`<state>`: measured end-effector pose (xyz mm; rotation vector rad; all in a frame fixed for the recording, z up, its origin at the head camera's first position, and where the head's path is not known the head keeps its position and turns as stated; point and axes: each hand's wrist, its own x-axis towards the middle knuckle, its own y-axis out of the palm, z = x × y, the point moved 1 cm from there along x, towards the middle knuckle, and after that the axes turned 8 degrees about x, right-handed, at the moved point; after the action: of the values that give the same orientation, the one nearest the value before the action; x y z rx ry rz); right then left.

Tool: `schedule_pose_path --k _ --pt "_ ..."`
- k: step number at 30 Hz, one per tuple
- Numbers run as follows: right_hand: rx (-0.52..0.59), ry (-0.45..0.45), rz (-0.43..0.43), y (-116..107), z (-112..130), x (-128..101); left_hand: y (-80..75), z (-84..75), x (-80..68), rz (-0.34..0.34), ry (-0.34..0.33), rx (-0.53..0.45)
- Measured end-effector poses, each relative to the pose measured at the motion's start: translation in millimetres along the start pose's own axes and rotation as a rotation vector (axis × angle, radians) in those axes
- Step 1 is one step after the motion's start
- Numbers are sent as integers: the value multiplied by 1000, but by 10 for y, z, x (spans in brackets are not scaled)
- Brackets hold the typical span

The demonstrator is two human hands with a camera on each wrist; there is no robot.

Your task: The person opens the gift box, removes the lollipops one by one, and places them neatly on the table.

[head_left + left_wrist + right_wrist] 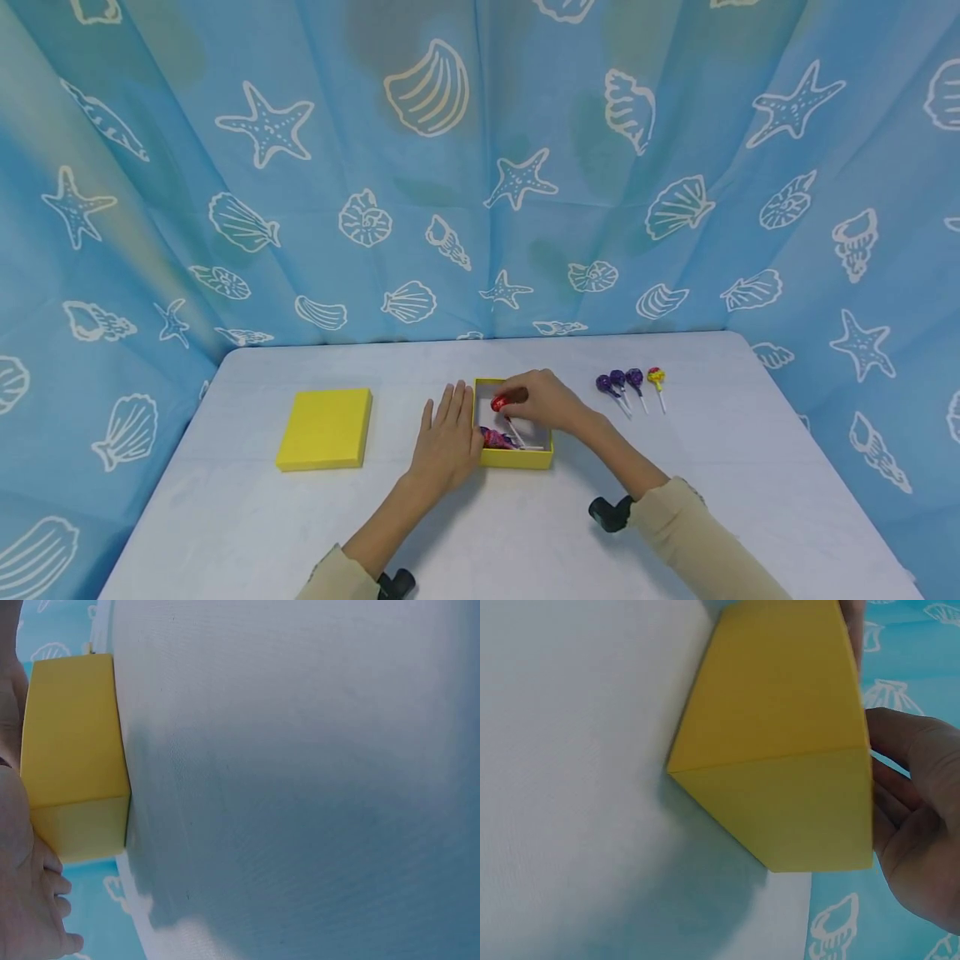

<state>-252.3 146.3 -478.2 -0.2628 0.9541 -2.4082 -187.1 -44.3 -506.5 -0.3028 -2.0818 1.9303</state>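
Well off to the left of both hands, a yellow lid [325, 428] is lying flat on the white table [225, 517], apart from everything else. Moving rightward, the left hand [446, 440] is resting with straight, spread fingers flat against the left wall of the open yellow box [517, 457], seemingly steadying it and pinching nothing. Just to its right, the right hand [542, 400] is hovering over the box's opening, its fingertips pinching a red-wrapped lollipop [501, 404] whose white stick is angling down into the box; at least one more wrapped lollipop [491, 437] is already lying inside, close to the left hand. Farther right of the right hand, four lollipops [628, 384], three purple and one yellow-and-red, are lying side by side on the table, well apart from the box. Judging from this, the packing looks partly done: some sweets are in, one is going in, four are waiting outside, and the lid is yet to go on. The head view alone is showing the box's contents, the pinched sweet, the lid and the waiting row. The left wrist view is showing only the box's outer wall [71, 727] against that hand, plus bare table; the right wrist view is showing the box's outside corner [780, 750] with the right hand's curled fingers [900, 802] beside it, the lollipop itself being hidden there.
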Motion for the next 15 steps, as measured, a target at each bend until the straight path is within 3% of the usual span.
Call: schedule_pose_path --k 7,15 --pt "154 5 -122 -141 -13 -87 -4 -1 -1 -3 -1 -7" --pt "201 12 -234 -378 -104 -314 -28 -8 -17 -8 -2 -30"
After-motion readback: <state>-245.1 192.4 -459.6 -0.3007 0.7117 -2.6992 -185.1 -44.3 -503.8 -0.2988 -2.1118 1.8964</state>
